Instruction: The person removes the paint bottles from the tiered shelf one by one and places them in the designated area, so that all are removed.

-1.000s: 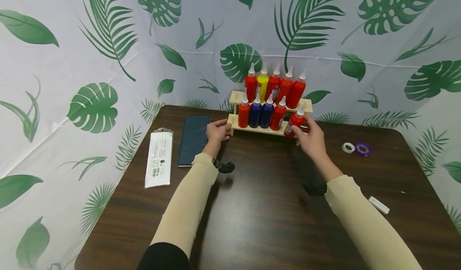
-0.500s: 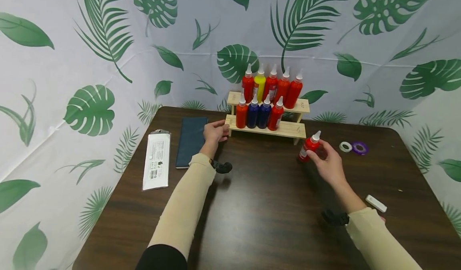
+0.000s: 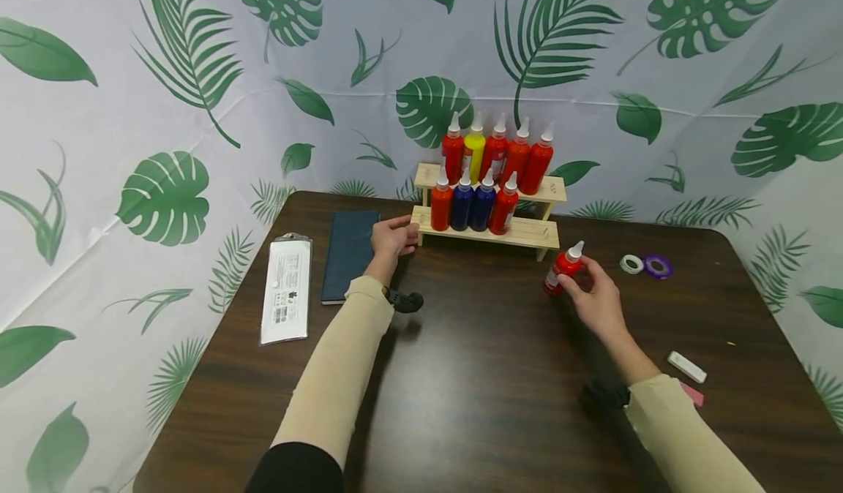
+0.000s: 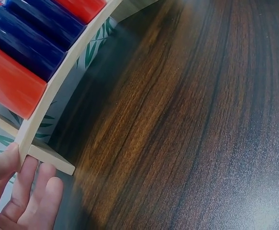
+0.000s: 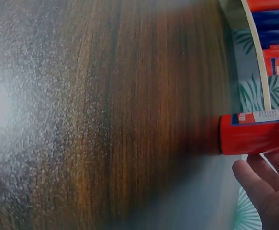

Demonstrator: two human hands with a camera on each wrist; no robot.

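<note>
We see the red bottle (image 3: 562,272) pinched in the right hand (image 3: 598,303), in front of the wooden stand's (image 3: 530,232) right end; can't tell if its base touches the table (image 3: 481,354). Left hand (image 3: 391,237), well apart, pinches the stand's left end. Tabletop: dark wood grain, glossy, glare patch. We have open room between the forearms. Stand sits near the back edge, leaf-print backdrop (image 3: 362,10) behind. Navy book (image 3: 349,255) lies toward the left edge, purple tape (image 3: 667,268) right of the bottle.

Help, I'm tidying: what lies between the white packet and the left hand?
In the head view, the dark blue book lies between the white packet and the left hand, which grips the wooden stand.
</note>
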